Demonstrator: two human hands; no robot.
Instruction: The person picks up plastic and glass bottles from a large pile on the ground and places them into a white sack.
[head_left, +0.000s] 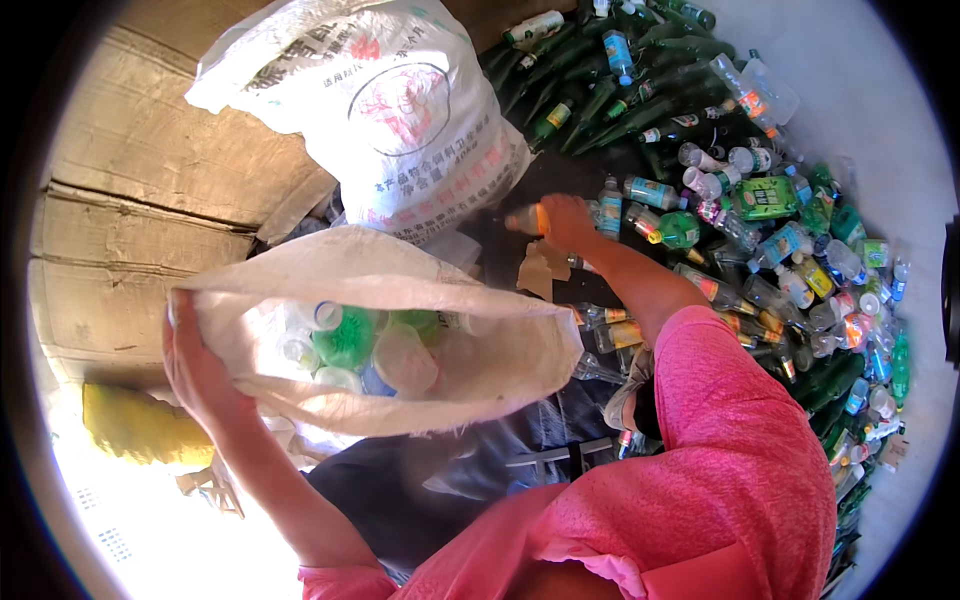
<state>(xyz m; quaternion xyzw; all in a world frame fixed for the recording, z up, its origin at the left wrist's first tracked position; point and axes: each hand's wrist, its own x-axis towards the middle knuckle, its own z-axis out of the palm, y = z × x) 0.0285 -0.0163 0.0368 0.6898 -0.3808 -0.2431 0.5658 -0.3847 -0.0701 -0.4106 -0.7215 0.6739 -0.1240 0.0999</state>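
My left hand (196, 367) grips the left end of the rim of a white woven plastic sack (480, 382), whose wide mouth gapes up at me. Inside it lie a green plastic bottle (345, 337), a translucent plastic cup (405, 358) and other clear plastic pieces. Beyond the sack's right side, my right hand (568, 223) is closed around a small bottle with an orange label (529, 220). That bottle is slightly blurred and points left. Just right of the hand is a clear bottle with a blue label (610, 208).
A full white woven sack bearing print (420, 112) stands ahead. Many plastic bottles (765, 247) are heaped at right, with dark green glass bottles (652, 90) behind, by a pale wall (847, 97). Large cardboard sheets (142, 225) line the left. Torn cardboard (544, 270) lies near my right hand.
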